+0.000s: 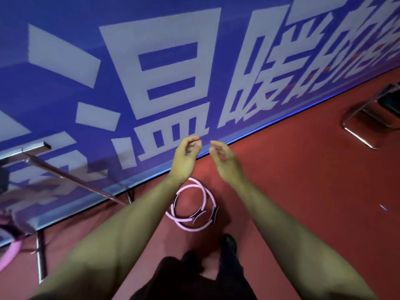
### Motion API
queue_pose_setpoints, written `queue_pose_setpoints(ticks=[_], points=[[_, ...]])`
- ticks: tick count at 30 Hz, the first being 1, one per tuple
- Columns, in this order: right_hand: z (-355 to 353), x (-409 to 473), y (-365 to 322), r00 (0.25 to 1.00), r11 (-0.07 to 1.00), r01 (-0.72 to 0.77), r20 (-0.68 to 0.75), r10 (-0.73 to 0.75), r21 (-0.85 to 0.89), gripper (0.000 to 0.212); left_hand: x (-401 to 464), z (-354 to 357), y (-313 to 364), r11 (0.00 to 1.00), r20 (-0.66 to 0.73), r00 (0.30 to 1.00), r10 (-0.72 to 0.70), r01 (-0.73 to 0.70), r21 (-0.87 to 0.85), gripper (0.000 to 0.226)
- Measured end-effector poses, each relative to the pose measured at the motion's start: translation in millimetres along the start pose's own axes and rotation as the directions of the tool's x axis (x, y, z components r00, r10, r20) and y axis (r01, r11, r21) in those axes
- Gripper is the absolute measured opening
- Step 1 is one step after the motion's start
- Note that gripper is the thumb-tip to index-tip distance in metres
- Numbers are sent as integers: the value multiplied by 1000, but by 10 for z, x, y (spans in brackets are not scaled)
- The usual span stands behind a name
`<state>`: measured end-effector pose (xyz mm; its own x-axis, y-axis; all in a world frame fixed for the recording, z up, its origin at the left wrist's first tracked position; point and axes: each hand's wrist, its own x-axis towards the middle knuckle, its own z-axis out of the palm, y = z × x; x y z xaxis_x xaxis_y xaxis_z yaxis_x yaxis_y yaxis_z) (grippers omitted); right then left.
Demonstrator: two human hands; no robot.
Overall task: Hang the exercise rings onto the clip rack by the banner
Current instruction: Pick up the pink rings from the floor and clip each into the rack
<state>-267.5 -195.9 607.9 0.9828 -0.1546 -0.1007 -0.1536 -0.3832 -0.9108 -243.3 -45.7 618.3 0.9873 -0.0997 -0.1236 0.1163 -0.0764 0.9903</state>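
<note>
Down at frame centre, two pink exercise rings lie overlapping on the red floor. Above them both hands hover empty, left hand and right hand loosely curled before the blue banner.

I see a red floor filling the right and lower parts of the frame. At the far right edge, upper half, a metal tube frame stands on it, carrying something dark, perhaps a chair seat; it is cut off, so I cannot say. At the bottom centre, dark trousers and a black shoe show above that floor.
</note>
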Motion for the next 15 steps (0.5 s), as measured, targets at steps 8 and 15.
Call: queue_pose_setpoints(ticks=[8, 15], points=[[254, 525, 343, 980, 1000, 25, 198, -26, 8, 34, 190, 87, -403, 994, -240, 965, -109, 108, -15, 25], [337, 1007, 792, 932, 1000, 21, 363, -13, -18, 31, 517, 479, -718, 975, -395, 892, -222, 197, -102, 26]])
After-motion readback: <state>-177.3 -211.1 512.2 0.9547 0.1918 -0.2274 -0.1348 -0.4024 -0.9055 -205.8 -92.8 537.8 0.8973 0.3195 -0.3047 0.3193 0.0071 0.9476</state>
